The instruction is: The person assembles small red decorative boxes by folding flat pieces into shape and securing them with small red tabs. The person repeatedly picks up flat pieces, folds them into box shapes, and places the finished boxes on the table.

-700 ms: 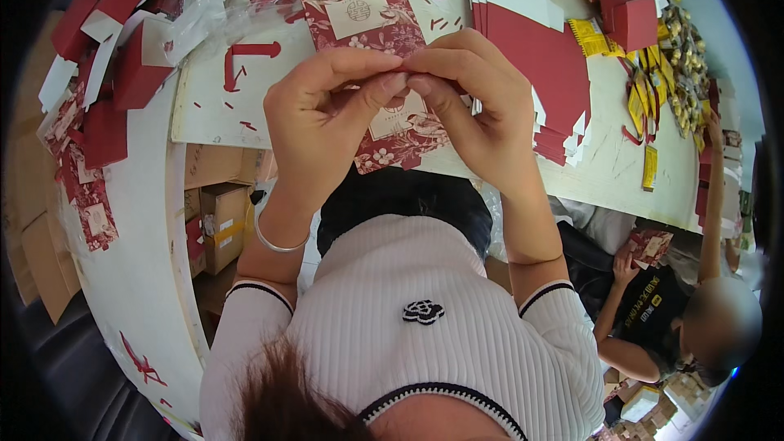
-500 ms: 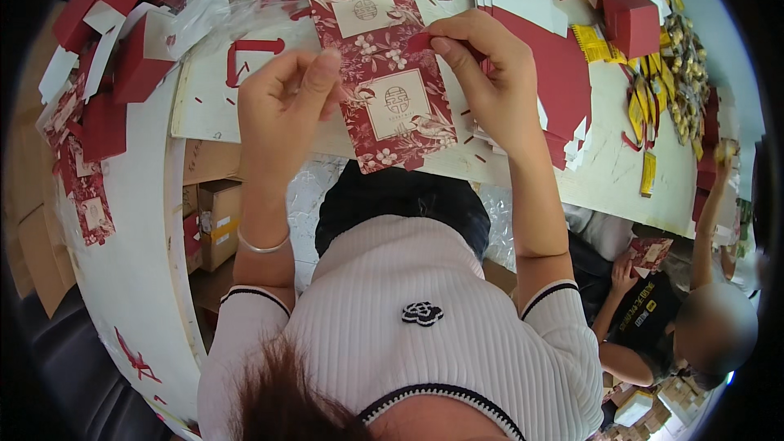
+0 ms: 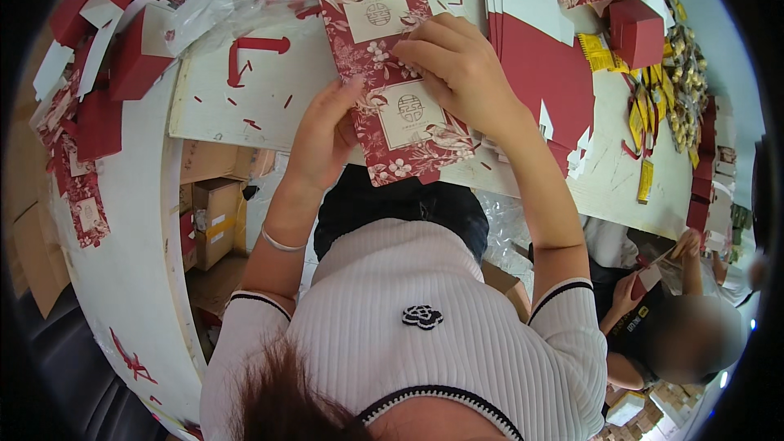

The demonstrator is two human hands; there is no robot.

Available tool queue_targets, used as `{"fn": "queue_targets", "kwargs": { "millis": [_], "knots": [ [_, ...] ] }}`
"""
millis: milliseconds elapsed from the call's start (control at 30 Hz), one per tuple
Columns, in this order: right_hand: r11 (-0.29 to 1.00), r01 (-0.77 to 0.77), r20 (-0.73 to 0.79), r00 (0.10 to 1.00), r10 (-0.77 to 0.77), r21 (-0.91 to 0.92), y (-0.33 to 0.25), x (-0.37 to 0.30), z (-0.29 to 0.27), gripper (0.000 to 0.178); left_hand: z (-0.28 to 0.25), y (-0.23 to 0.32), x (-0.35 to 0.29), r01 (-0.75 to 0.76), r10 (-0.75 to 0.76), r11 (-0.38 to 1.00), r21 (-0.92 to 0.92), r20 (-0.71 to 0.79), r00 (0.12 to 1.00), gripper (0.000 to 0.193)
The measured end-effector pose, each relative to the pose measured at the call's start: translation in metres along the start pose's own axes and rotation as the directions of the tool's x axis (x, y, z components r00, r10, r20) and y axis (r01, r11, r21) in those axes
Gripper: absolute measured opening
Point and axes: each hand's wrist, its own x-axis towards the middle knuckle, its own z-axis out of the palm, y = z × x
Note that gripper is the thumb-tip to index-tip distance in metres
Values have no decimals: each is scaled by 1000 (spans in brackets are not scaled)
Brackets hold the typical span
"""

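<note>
At the near edge of the table, the red patterned panel lies between both hands. Since the previous frame, the left hand comes in to its left border; the right hand shifts over its middle. Judged: both now attend to the panel. Neither grip can be told. Red box, cardboard box: contents not visible.

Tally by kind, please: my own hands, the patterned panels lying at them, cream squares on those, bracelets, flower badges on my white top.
Left hand and right hand: 2
Patterned panel: 1
Cream squares: 2
Bracelet: 1
Flower badge: 1
Total: 7
</note>
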Motion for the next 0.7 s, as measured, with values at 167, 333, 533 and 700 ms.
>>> {"fn": "queue_targets", "kwargs": {
  "millis": [167, 333, 533, 700],
  "knots": [
    [999, -5, 94, 996, 9, -46, -1, 8, -4, 24, -3, -2, 5, 6, 7, 961, -276, 46, 999, 29],
    [999, -36, 267, 963, 33, 6, 6, 24, -7, 17, -9, -18, 16, -121, 121, 993, 11, 26, 992, 26],
    [991, -114, 339, 937, 85, 66, 6, 30, -9, 15, -13, -22, 33, -364, 385, 877, 314, -4, 923, 15],
    [845, -530, 283, 822, 494, 67, 10, 25, -21, 20, -10, -22, 43, -428, 484, 721, 544, 46, 874, 20]
  ]
}}
